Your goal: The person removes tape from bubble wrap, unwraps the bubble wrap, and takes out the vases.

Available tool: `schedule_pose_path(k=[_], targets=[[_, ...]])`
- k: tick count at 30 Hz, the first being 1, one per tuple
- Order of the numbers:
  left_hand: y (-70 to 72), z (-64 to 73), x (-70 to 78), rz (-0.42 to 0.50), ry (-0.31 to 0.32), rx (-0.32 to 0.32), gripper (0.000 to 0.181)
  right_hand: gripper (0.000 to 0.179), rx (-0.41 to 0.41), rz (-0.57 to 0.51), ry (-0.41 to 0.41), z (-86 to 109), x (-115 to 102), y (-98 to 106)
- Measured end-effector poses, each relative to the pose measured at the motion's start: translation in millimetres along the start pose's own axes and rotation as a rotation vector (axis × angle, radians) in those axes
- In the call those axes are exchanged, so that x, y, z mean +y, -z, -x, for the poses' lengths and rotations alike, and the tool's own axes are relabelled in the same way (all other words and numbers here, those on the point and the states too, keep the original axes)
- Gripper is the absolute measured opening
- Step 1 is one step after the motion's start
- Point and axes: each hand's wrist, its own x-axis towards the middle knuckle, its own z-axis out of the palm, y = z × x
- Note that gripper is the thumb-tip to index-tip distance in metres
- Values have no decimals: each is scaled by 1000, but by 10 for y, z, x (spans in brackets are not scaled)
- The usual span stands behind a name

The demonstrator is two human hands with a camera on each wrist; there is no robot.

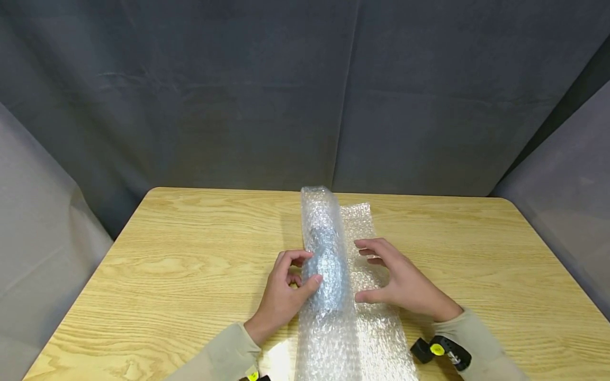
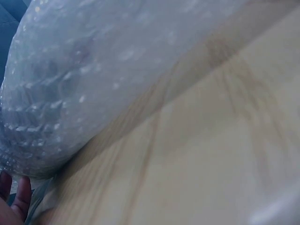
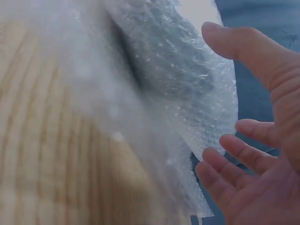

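A long roll of clear bubble wrap (image 1: pixel 318 211) lies lengthwise on the table, with something bluish inside its middle; the layers hide what that is. My left hand (image 1: pixel 282 296) is at the roll's left side, loosely bent, its thumb and index fingertip touching the wrap. Only a few of its fingers (image 2: pixel 21 199) show in the left wrist view, by the wrap's lower edge. To the right, a flat part of the bubble wrap (image 1: pixel 376 328) lies under my right hand (image 1: pixel 405 280). That hand hovers with fingers spread and thumb apart, facing the roll and holding nothing.
The wooden table (image 1: pixel 190 275) carries the wrap, which runs from near its far edge toward me. A dark curtain (image 1: pixel 238 106) hangs behind, and pale grey cloth (image 1: pixel 38 254) stands at the left side. A black wrist strap (image 1: pixel 452 352) sits on the right sleeve.
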Motion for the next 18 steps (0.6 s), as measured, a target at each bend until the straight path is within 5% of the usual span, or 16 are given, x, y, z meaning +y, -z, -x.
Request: schedule_pose_path(k=[7,18], targets=[[1,-2,2,1,0,-4,42,125,-60,23,25,19,22,-52],[2,3,2,3,-12,-3,43,129,-114,24,16,17,109,-87]])
